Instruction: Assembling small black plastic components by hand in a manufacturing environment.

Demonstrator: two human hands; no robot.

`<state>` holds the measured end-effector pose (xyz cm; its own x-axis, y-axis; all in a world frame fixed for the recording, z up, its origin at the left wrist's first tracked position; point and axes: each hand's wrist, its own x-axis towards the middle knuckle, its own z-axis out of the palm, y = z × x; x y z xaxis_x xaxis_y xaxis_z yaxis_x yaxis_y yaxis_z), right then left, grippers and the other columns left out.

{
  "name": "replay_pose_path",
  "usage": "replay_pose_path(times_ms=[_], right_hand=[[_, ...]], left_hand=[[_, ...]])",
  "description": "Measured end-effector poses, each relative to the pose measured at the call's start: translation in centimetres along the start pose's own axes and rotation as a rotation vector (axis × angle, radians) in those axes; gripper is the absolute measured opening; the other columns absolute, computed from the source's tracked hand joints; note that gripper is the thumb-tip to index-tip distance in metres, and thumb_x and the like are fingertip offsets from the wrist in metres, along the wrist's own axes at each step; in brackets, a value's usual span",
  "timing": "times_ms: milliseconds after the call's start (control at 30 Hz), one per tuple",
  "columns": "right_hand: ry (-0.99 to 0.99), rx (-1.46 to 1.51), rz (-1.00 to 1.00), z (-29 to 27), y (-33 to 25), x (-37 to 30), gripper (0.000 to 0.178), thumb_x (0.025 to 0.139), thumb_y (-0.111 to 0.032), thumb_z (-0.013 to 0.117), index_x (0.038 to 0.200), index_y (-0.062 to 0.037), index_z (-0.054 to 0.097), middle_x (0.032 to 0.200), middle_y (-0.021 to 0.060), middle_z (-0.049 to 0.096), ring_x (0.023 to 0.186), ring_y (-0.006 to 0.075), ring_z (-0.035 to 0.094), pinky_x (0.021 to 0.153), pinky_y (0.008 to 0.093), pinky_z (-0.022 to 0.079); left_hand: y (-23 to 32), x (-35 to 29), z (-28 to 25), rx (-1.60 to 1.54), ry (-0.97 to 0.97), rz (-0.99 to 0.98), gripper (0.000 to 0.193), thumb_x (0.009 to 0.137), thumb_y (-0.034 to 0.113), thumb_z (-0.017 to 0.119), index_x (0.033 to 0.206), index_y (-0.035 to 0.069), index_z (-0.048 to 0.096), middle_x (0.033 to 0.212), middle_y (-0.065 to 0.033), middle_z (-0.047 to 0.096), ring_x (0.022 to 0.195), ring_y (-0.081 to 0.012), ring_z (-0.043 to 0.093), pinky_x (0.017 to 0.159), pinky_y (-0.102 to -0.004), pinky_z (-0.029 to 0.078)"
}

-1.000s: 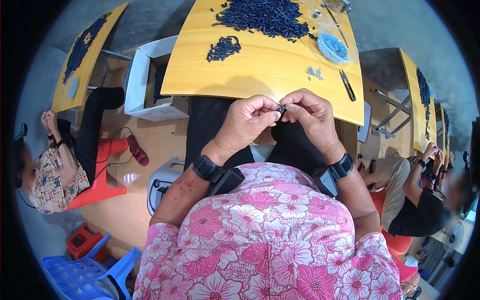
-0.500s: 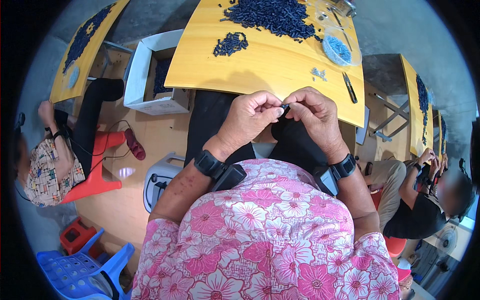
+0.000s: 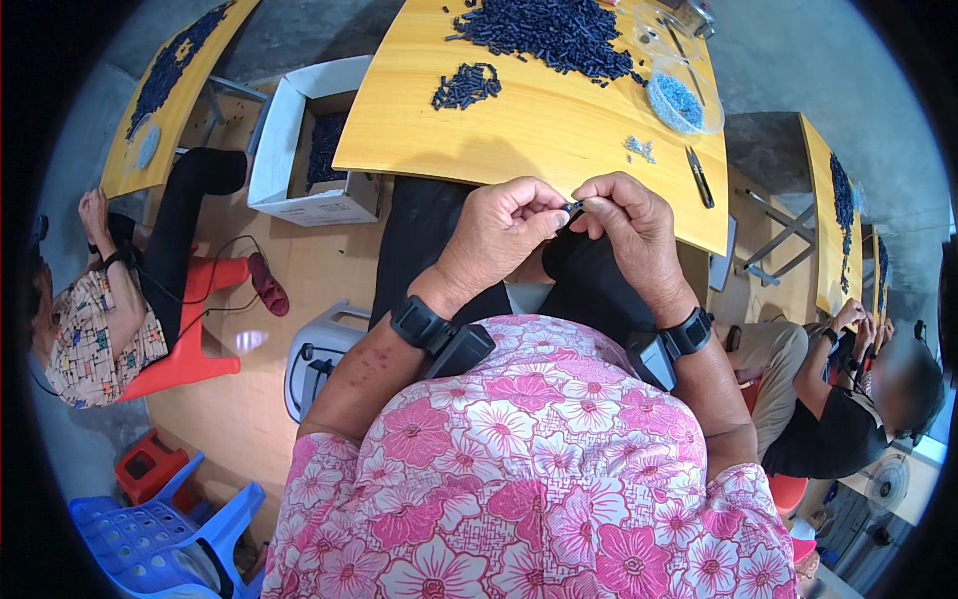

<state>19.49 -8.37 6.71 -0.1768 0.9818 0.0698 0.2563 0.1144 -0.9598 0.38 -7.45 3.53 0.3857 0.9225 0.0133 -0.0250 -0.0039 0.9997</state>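
My left hand (image 3: pixel 504 232) and my right hand (image 3: pixel 635 222) meet just in front of the near edge of the yellow table (image 3: pixel 589 140). Between their pinched fingertips is a small dark tube-shaped piece (image 3: pixel 572 208), gripped from both sides; its details are too small to make out. Farther off on the tabletop lies a big pile of dark short tubes (image 3: pixel 544 35), with a smaller heap of dark tubes (image 3: pixel 467 87) nearer me. A few small clear pieces (image 3: pixel 640 150) are scattered close to my right hand, beside black thread snips (image 3: pixel 699 178).
A round clear tub of light-blue pieces (image 3: pixel 679 102) stands at the table's right side, near a metal container (image 3: pixel 693 16). Left of the table, a white cardboard box (image 3: pixel 309 208) sits on the floor. Other people work at tables on both sides; a grey stool (image 3: pixel 317 361) is at my left.
My fingertips have drawn slightly apart and show more of the dark piece between them. The view has shifted a little; the things on the table stay put.
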Motion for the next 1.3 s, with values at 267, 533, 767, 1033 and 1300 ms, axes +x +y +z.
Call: replay_pose_path(times_ms=[267,533,767,1033,1300], right_hand=[[-0.04,0.028,0.043,-0.1,-0.1,-0.2,0.01,0.094,-0.006,0.058,0.097,-0.0001,0.065,0.081,0.0038,0.061,0.067,0.0086,0.06,0.063,0.0225,0.049],[-0.046,0.044,0.061,0.0,0.1,-0.1,0.009,0.093,-0.006,0.059,0.096,-0.0001,0.065,0.08,0.0033,0.061,0.067,0.0085,0.06,0.062,0.0228,0.049],[-0.025,-0.211,-0.035,0.1,-0.3,-0.1,0.009,0.088,-0.002,0.062,0.096,-0.0025,0.065,0.08,0.0071,0.061,0.063,0.014,0.061,0.061,0.0265,0.05],[-0.028,-0.627,-0.36,0.8,-0.5,0.2,0.022,0.073,0.005,0.061,0.092,-0.0064,0.063,0.084,0.0132,0.06,0.076,0.031,0.06,0.065,0.0386,0.052],[-0.038,-0.428,-0.212,1.2,0.8,0.9,0.018,0.077,0.002,0.062,0.093,-0.0042,0.067,0.085,0.0112,0.066,0.077,0.0247,0.064,0.067,0.0326,0.052]], left_hand=[[0.0,-0.2,0.1,0.032,0.006,0.009,0.012,0.09,0.006,0.064,0.099,-0.002,0.065,0.088,-0.0023,0.068,0.079,-0.0067,0.064,0.074,-0.0207,0.053],[-0.1,-0.2,0.2,0.054,0.02,0.021,0.012,0.089,0.005,0.065,0.098,-0.003,0.065,0.087,-0.0021,0.068,0.079,-0.0065,0.064,0.073,-0.0208,0.053],[0.1,-0.3,0.2,0.14,0.057,0.067,0.01,0.087,0.003,0.067,0.095,-0.002,0.067,0.083,-0.0023,0.069,0.076,-0.0054,0.064,0.071,-0.0205,0.052],[-0.4,-0.2,0.6,0.162,0.102,0.05,0.009,0.087,0.003,0.066,0.094,-0.002,0.067,0.081,-0.0031,0.069,0.074,-0.0067,0.064,0.067,-0.0213,0.051],[-0.6,-0.1,0.4,0.12,0.108,-0.02,0.009,0.088,0.004,0.065,0.093,-0.003,0.067,0.08,-0.0038,0.069,0.073,-0.0077,0.065,0.067,-0.0215,0.052]])
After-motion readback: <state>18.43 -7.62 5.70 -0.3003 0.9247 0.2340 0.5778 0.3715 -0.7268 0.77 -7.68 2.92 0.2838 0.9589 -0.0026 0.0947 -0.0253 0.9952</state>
